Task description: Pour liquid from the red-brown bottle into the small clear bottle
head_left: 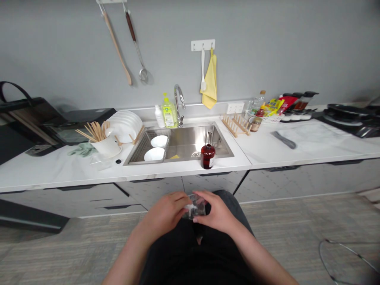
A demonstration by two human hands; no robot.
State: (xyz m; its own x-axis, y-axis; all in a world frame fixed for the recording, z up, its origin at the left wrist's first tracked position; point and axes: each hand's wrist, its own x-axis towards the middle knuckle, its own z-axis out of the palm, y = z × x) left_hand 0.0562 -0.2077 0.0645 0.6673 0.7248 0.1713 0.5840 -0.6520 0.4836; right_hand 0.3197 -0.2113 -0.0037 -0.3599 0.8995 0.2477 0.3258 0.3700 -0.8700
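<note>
In front of my lap, below the counter edge, I hold a small clear plastic box [201, 206]. My right hand [219, 210] grips its right side, thumb below and fingers above. My left hand [170, 209] is closed at its left side, fingertips pinched near a small white piece [190, 207]; what this piece is cannot be made out. Beyond my hands, a dark red glass bottle [207, 156] with a white label stands upright on the sink's front rim, its neck uncapped. A small black cap [118, 161] lies on the counter to the left.
A steel sink [190, 136] holds white bowls [154, 154] in a draining basket. Left of it are a white pot of chopsticks [105, 146], plates [126, 122] and a clear plastic piece [100, 162]. A wooden rack [237, 126] and a grey cloth-like strip [284, 140] lie to the right.
</note>
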